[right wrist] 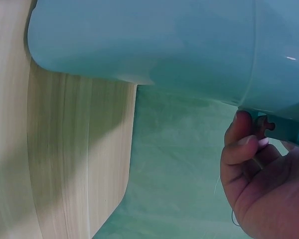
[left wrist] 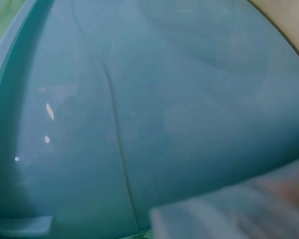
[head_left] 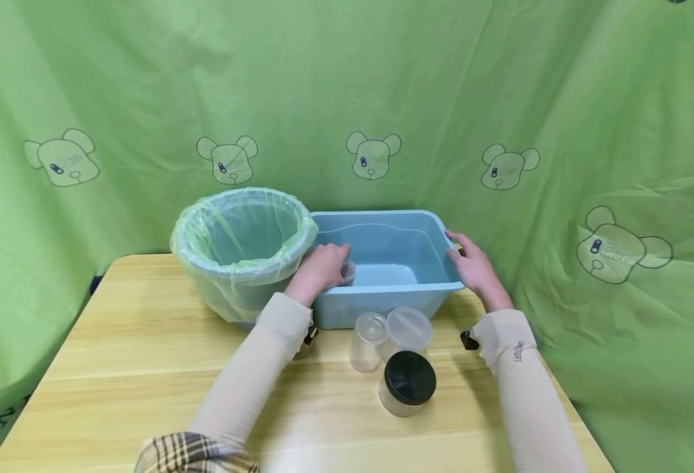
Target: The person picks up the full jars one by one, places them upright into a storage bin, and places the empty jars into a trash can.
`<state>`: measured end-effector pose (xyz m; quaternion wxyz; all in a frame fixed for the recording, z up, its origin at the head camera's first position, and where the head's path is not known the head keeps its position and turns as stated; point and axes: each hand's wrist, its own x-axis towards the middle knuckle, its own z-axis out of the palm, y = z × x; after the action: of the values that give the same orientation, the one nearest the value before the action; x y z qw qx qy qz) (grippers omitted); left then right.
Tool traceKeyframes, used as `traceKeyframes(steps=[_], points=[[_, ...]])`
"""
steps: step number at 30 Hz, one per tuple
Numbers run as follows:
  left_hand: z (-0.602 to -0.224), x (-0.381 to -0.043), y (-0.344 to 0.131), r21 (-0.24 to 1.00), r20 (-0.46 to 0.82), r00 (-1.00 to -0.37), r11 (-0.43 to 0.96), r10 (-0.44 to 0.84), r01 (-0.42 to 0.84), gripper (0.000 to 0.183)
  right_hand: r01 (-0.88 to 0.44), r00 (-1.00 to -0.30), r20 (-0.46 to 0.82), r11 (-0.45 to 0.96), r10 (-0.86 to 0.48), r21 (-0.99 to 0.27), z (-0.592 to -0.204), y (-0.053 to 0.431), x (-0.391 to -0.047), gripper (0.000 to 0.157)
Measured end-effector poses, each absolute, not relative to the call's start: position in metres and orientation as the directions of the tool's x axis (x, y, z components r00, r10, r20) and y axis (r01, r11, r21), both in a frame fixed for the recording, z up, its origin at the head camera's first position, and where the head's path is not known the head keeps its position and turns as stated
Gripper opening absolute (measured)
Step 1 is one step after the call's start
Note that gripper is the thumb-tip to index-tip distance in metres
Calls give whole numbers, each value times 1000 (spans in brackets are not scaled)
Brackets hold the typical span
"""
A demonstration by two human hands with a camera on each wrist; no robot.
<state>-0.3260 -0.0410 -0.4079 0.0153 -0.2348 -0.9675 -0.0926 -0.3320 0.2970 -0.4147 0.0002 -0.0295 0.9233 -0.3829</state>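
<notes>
A rectangular blue plastic tub (head_left: 382,297) stands on the table. My left hand (head_left: 322,268) reaches over its left front rim and holds a small clear plastic container (head_left: 349,271), mostly hidden behind the fingers. In the left wrist view the tub's outer wall (left wrist: 139,99) fills most of the picture, with a blurred shape at lower right. My right hand (head_left: 472,266) grips the tub's right rim. In the right wrist view its fingers (right wrist: 239,149) curl up under the edge, by the tub's handle part.
A round bin (head_left: 240,270) lined with a thin green bag stands left of the tub. In front of the tub are a clear lidded cup (head_left: 368,345), a clear container (head_left: 409,327) and a black-lidded jar (head_left: 410,380). A green curtain (head_left: 323,79) hangs behind the wooden table (head_left: 146,341).
</notes>
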Motion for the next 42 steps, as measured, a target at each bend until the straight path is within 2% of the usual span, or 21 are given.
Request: traceKeyframes(steps=[6, 17, 26, 42], points=[[-408, -324, -40, 184, 84, -891, 872, 446, 454, 16, -53, -998, 25, 709, -51, -703, -414, 297, -332, 57], [-410, -324, -39, 174, 61, -907, 891, 416, 420, 16, -53, -998, 22, 709, -52, -704, -417, 297, -333, 58], [-408, -322, -38, 153, 35, -919, 906, 393, 394, 26, -52, -998, 21, 706, -53, -706, -415, 296, -332, 58], [-407, -322, -39, 179, 43, -915, 898, 402, 403, 28, -53, -998, 25, 703, -50, -709, -415, 296, -332, 58]])
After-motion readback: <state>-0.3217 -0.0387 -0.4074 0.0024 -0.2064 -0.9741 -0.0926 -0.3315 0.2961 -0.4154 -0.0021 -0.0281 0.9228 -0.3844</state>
